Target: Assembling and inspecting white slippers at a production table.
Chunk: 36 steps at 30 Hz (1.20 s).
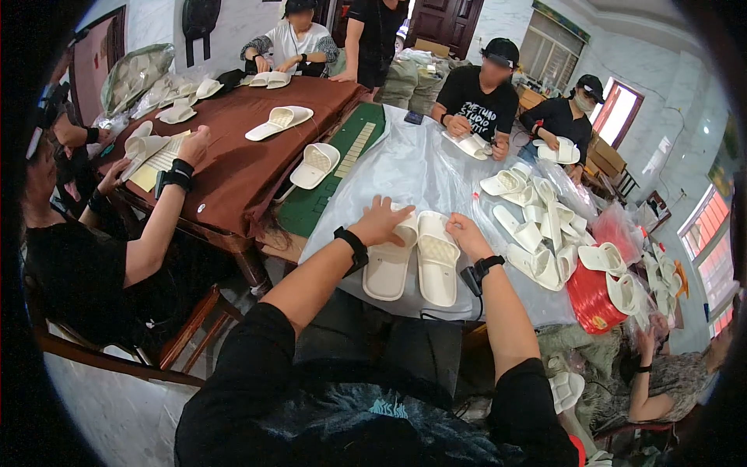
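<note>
Two cream slippers lie side by side in front of me on a plastic-covered table, toes pointing away. Over the strap of the left slipper [385, 274] rests my left hand [379, 222], its fingers spread. The right slipper [437, 253] shows a quilted strap and a smooth sole with a small mark near the heel. Beside that strap's outer edge is my right hand [468, 237], fingers curled together in a pinch; whatever sits between them is too small to make out. Both my wrists wear black bands.
A heap of cream slippers [537, 226] lies to the right, near a bundle of red plastic twine [595, 300]. Single slippers lie on the green board [342, 167] and the brown cloth-covered table [226, 148]. Several people handle slippers around the tables.
</note>
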Each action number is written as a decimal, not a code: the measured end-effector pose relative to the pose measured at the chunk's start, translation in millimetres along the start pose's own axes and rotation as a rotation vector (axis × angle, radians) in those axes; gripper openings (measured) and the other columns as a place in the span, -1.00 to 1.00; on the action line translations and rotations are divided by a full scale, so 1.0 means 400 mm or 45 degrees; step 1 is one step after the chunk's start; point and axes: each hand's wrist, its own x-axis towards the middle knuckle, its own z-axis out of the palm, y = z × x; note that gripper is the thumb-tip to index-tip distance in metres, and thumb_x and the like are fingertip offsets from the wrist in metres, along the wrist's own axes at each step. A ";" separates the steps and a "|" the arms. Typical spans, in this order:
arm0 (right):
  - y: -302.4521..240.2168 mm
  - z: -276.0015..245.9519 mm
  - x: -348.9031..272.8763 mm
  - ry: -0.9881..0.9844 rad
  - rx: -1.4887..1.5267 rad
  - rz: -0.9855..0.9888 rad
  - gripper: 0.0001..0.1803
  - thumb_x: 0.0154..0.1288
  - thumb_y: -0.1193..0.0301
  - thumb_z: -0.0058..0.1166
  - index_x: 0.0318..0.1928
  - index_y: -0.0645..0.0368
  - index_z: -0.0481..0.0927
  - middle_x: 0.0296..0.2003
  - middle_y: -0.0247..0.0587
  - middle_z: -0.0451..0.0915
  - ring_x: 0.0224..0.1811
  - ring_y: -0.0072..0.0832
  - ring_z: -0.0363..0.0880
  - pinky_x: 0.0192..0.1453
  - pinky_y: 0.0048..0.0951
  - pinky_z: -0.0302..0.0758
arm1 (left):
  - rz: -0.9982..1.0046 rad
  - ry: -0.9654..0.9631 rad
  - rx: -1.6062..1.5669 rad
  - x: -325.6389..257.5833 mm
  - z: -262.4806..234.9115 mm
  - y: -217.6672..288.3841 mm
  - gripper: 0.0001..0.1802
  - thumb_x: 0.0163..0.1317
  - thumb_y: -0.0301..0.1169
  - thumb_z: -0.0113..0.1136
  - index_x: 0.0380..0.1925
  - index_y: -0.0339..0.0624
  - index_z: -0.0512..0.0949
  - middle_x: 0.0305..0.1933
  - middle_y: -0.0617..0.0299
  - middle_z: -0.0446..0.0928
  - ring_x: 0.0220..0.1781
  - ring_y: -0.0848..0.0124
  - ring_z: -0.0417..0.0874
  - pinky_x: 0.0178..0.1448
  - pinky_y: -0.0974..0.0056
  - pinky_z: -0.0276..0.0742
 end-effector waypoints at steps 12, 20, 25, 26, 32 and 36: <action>-0.329 0.110 -0.306 0.300 -0.401 -0.376 -0.92 0.21 0.50 0.06 -0.34 0.26 0.49 -0.45 0.07 0.52 -0.35 0.04 0.50 -0.30 -0.14 0.40 | 0.283 0.520 -0.304 -0.229 -0.024 0.261 -0.57 0.19 -0.47 0.09 0.11 -0.13 0.41 -0.38 0.03 0.53 -0.33 0.05 0.57 -0.26 0.06 0.48; -0.321 0.170 -0.446 0.168 -0.441 -0.398 -0.95 0.18 0.54 0.06 -0.33 0.20 0.47 -0.43 -0.03 0.48 -0.33 -0.01 0.47 -0.31 -0.15 0.41 | 0.244 0.467 -0.420 -0.327 -0.013 0.262 -0.82 0.11 -0.56 0.08 -0.24 -0.26 0.50 -0.31 0.00 0.55 -0.21 0.00 0.56 -0.18 0.08 0.49; -0.316 0.171 -0.486 0.161 -0.445 -0.360 -0.93 0.19 0.52 0.08 -0.32 0.18 0.47 -0.44 -0.06 0.48 -0.35 -0.03 0.48 -0.32 -0.17 0.42 | 0.180 0.446 -0.574 -0.351 -0.001 0.220 -0.88 0.13 -0.55 0.11 -0.31 -0.32 0.51 -0.34 -0.06 0.54 -0.28 -0.02 0.58 -0.23 0.13 0.49; -0.314 0.172 -0.493 0.153 -0.459 -0.359 -0.93 0.19 0.52 0.08 -0.32 0.18 0.47 -0.44 -0.07 0.48 -0.35 -0.04 0.48 -0.32 -0.17 0.42 | 0.175 0.436 -0.581 -0.360 -0.005 0.220 -0.88 0.13 -0.55 0.11 -0.31 -0.32 0.51 -0.34 -0.06 0.54 -0.28 -0.02 0.58 -0.23 0.13 0.49; -0.360 0.190 -0.526 0.133 -0.430 -0.402 -0.93 0.20 0.50 0.08 -0.31 0.17 0.47 -0.42 -0.09 0.49 -0.36 -0.06 0.50 -0.32 -0.19 0.44 | 0.117 0.372 -0.627 -0.397 -0.044 0.222 -0.92 0.15 -0.53 0.14 -0.38 -0.33 0.54 -0.41 -0.08 0.56 -0.34 -0.01 0.59 -0.26 0.13 0.49; -0.374 0.202 -0.531 0.071 -0.386 -0.406 -0.92 0.20 0.50 0.09 -0.30 0.18 0.47 -0.41 -0.10 0.50 -0.34 -0.07 0.52 -0.31 -0.21 0.45 | 0.056 0.295 -0.680 -0.411 -0.046 0.209 -0.91 0.15 -0.52 0.16 -0.37 -0.34 0.55 -0.42 -0.08 0.56 -0.36 0.02 0.61 -0.28 0.16 0.49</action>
